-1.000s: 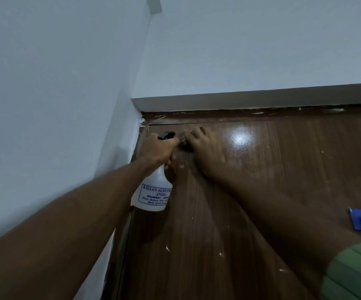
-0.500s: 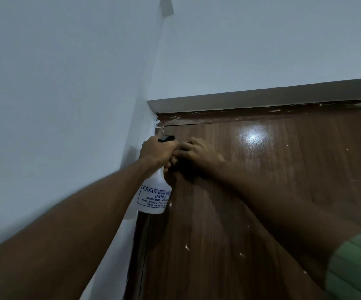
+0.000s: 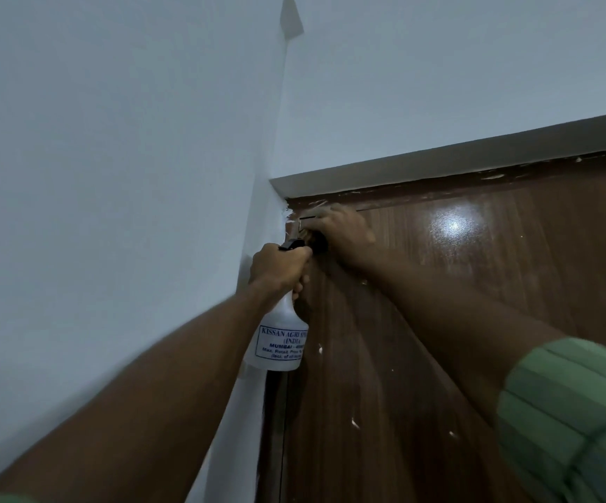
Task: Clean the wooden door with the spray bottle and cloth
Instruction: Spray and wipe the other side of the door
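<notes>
Wiping is in hand: the right hand (image 3: 341, 230) presses a dark cloth (image 3: 316, 241) into the wooden door's (image 3: 439, 321) top left corner. The left hand (image 3: 279, 265) grips the spray bottle (image 3: 281, 339) just below. Next, probably wipe rightward along the paint-flecked top edge.

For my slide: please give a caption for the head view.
Left hand holds spray bottle; right hand wipes the door's top corner.
</notes>
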